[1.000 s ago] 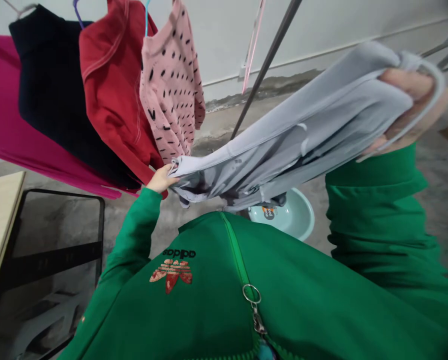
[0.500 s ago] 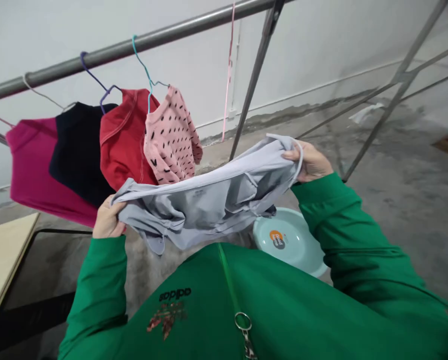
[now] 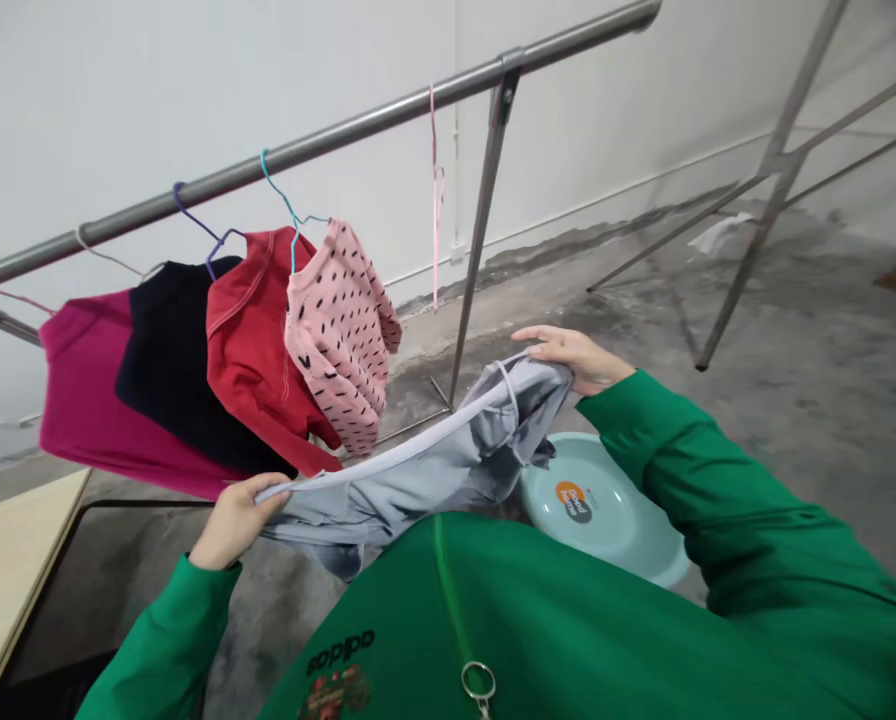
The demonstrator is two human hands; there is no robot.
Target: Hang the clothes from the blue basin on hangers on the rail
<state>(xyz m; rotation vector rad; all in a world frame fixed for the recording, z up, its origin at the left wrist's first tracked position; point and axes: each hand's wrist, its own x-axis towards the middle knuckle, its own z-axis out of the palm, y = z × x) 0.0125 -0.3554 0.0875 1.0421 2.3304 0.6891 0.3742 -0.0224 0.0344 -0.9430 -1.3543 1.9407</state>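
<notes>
A light grey garment (image 3: 418, 480) is stretched sideways in front of my body, its pale band-like edge uppermost and the cloth drooping in folds beneath. My left hand (image 3: 232, 522) pinches one end of that edge between thumb and fingers. At the other end, my right hand (image 3: 577, 362) grips the edge, with a finger stretched out past the cloth. A narrow strap or cord loops over the edge near my right hand. I cannot tell what kind of garment it is.
On the metal rail (image 3: 373, 112) hang a magenta garment (image 3: 92, 400), a black one (image 3: 174, 330), a red one (image 3: 242, 310) and a pink spotted top (image 3: 343, 320). A pink hanger (image 3: 436, 240) hangs to their right. A light blue basin (image 3: 605, 530) stands on the floor; a pale board (image 3: 13, 560) lies left.
Both hands have moved lower with the grey garment, and my right hand has shifted left with a finger now extended. The view has tilted, showing the rail's right end.
</notes>
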